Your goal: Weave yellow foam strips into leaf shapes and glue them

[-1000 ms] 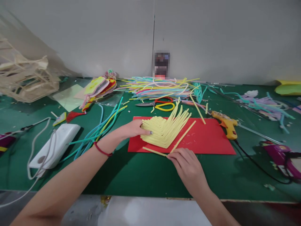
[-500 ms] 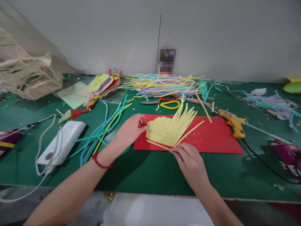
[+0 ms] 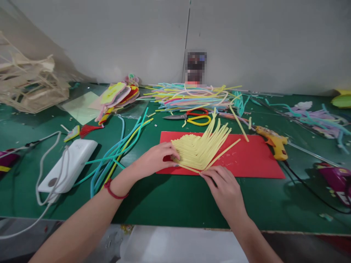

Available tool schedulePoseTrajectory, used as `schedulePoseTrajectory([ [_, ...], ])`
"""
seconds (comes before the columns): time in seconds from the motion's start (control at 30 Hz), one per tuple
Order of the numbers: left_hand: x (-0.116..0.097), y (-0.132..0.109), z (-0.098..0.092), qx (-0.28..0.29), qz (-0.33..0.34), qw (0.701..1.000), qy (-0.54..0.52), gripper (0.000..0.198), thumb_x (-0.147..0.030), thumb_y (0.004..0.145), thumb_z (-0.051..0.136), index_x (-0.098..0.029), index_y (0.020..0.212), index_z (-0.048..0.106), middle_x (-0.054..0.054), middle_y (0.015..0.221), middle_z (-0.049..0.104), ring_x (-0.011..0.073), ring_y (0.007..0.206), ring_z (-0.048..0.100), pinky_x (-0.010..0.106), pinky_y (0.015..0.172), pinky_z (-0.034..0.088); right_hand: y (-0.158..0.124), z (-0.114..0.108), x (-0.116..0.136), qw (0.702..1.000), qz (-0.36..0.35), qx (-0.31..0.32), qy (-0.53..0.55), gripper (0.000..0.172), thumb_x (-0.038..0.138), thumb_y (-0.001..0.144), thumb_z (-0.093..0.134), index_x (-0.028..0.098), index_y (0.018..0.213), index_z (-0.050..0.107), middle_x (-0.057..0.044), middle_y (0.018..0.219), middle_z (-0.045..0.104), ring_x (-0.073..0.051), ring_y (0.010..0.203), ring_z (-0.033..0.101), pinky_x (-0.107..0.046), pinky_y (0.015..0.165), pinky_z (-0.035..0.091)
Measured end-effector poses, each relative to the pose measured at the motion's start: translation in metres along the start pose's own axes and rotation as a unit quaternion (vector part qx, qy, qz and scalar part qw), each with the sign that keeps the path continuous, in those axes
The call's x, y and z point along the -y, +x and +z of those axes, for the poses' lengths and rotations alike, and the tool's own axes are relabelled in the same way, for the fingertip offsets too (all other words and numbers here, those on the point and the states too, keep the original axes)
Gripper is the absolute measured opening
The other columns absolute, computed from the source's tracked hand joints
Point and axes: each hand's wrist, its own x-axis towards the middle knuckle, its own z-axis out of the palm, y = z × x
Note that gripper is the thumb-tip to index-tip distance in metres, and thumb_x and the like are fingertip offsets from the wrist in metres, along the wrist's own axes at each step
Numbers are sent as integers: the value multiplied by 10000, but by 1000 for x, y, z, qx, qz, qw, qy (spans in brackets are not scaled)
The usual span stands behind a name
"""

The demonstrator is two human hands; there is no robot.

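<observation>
A fan of yellow pipe cleaners (image 3: pixel 194 149), bent in nested V shapes, lies on a red board (image 3: pixel 255 160). Below it runs one more bent yellow pipe cleaner (image 3: pixel 225 150), a narrow gap showing along its right arm. My right hand (image 3: pixel 226 188) pinches this strip at its bend by the board's front edge. At the strip's left end is my left hand (image 3: pixel 157 159), thumb and curled fingers closing on it, fingertips against the left side of the fan. A red cord bracelet (image 3: pixel 115 191) circles my left wrist.
Scissors (image 3: pixel 199 119) lie behind the board, before a heap of coloured pipe cleaners (image 3: pixel 189 96). A yellow glue gun (image 3: pixel 274 142) rests at the board's right end, its black cord trailing right. Blue and green pipe cleaners (image 3: pixel 120 153) and a white power bank (image 3: pixel 70 166) with cable lie left.
My left hand has moved down from the fan's upper left edge to the left end of the lowest strip. My right hand stays at the bend.
</observation>
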Motion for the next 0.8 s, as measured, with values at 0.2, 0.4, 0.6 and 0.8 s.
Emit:
schedulePoseTrajectory([
  [0.2,2,1,3,8,4,1000,20,44,-230,842,626,-201,863,651,17,931,604,151,893,583,276,821,438,-1,1,-1,999,27,3,29,137,169,930,502,194,868,623,-49,829,646,-185,850,598,-345,783,460],
  [0.4,3,0,3,8,4,1000,27,72,-260,857,602,-205,868,647,20,941,606,155,898,585,292,827,445,-2,3,-4,998,45,-6,47,112,188,923,515,216,865,606,-36,841,633,-169,795,592,-334,759,466],
  [0.6,4,1,3,8,5,1000,28,84,-266,861,591,-208,866,652,22,933,610,157,889,587,289,818,447,-2,3,-4,998,47,-14,50,112,177,922,514,215,865,602,-36,844,630,-160,804,584,-322,770,478],
  [0.8,3,1,3,5,5,999,42,99,-265,875,573,-206,861,651,21,921,612,155,883,587,285,809,447,2,3,-4,995,60,-30,74,85,177,905,544,208,844,594,-24,817,619,-142,772,582,-291,742,494],
])
